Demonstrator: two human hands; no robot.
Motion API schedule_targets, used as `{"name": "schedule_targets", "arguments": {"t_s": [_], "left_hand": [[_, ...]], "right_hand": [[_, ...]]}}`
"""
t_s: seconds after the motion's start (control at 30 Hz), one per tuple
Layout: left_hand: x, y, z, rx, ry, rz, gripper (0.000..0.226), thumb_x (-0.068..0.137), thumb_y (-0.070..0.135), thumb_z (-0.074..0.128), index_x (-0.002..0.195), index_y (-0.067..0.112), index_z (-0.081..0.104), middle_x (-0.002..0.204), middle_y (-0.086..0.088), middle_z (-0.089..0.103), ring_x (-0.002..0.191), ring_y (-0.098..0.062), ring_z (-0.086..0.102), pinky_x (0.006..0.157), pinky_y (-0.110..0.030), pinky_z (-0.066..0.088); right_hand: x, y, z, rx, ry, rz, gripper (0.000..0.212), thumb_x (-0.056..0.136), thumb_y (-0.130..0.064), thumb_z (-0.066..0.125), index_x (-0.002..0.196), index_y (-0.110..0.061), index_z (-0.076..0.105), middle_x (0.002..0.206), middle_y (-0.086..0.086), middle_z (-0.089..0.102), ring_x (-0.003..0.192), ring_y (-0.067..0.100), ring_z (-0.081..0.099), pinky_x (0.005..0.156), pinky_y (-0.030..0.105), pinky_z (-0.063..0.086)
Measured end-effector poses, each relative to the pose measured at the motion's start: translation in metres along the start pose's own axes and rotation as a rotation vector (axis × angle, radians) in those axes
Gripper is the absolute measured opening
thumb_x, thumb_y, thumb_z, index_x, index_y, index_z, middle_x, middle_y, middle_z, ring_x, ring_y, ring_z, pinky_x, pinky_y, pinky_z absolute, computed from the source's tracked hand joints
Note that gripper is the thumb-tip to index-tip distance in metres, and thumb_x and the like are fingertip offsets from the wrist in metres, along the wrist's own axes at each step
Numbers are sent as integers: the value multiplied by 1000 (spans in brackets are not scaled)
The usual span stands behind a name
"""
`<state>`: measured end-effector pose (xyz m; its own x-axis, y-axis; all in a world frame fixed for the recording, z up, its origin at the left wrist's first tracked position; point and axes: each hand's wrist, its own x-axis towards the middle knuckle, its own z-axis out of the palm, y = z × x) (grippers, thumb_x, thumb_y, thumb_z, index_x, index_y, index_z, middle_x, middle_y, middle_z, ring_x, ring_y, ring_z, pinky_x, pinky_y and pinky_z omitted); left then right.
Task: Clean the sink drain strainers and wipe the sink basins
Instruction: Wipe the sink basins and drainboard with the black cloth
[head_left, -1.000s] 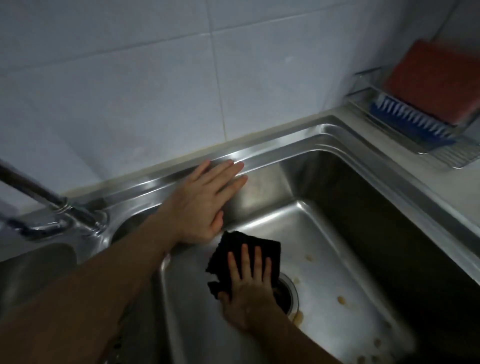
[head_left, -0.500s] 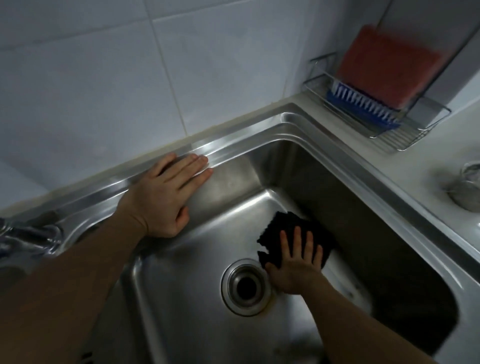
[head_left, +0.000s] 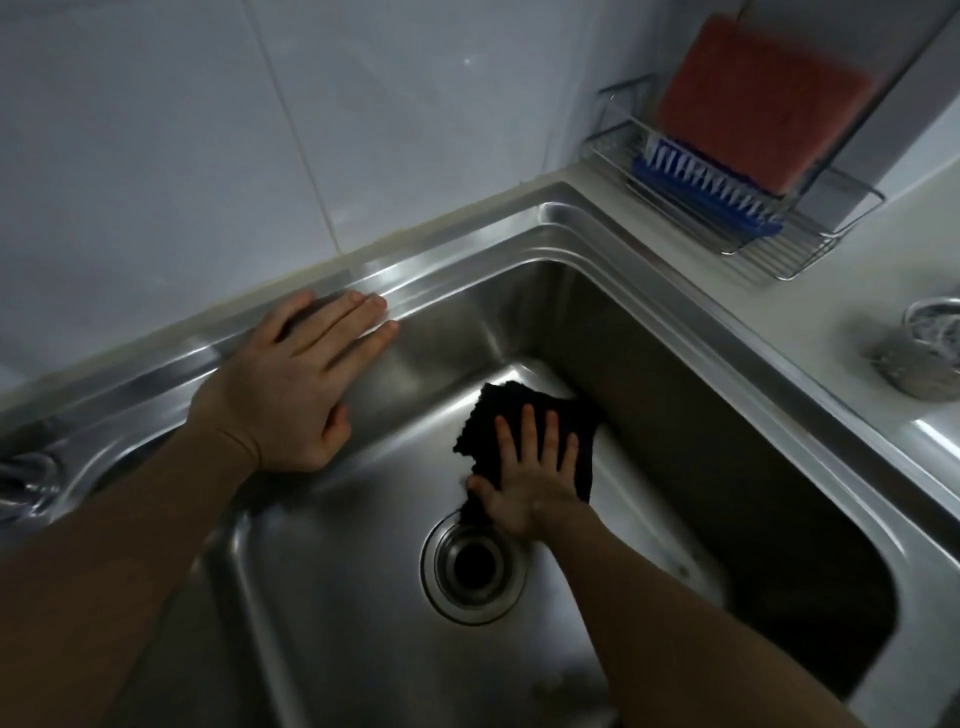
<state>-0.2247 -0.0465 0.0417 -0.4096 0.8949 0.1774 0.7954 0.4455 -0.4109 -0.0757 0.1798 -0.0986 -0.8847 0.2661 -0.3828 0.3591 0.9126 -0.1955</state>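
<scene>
1. The sink basin (head_left: 649, 426) is being wiped: the right hand (head_left: 524, 483) is pressing a dark cloth (head_left: 519, 415) flat on the basin floor with straight, spread fingers, now at the far right corner, where the cloth's edge is meeting the right wall.
2. A second ago that cloth was lying over the drain opening (head_left: 475, 566); half a second ago it was already clear of it, to the right. The drain is now sitting uncovered just near of the hand.
3. That is suggesting the floor is being worked outward from the drain toward the corner; walls and the near part probably remain.
4. The left hand (head_left: 296, 384) is resting open, palm down, on the far rim, fingers straight, as it was in both earlier views.
5. No strainer is showing in the drain; the metal cup (head_left: 930, 353) on the counter to the right may be it, though the dim light is making that uncertain.
6. The steel is looking dull and unevenly lit under white wall tiles (head_left: 182, 130).
7. A wire rack (head_left: 769, 234) in the far right corner is holding a blue brush (head_left: 701, 187) and a red sponge (head_left: 753, 98).
</scene>
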Motion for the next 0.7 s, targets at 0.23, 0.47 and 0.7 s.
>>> {"name": "schedule_targets", "arguments": {"t_s": [0.23,0.47,0.7], "left_hand": [[0,0,0,8,-19,-13,97,68,36,49,158,15,21,165,-10,21,151,-27,23,120,-53,20],[-1,0,2,4,-12,-19,92,72,36,46,158,16,19,165,-9,20,152,-25,20,121,-52,19],[-1,1,4,23,2,-15,91,73,36,43,158,16,19,165,-11,21,152,-27,22,121,-53,20]], "right_hand": [[-45,10,4,37,-109,169,89,90,-65,35,157,-26,-9,162,13,-27,146,40,-28,115,60,-14],[-39,-5,3,-17,53,86,85,91,-60,36,157,-18,4,162,26,-14,149,41,-17,118,61,-7],[-26,32,-2,-15,56,77,85,92,-60,35,156,-30,-13,162,16,-25,149,31,-24,117,57,-11]]}}
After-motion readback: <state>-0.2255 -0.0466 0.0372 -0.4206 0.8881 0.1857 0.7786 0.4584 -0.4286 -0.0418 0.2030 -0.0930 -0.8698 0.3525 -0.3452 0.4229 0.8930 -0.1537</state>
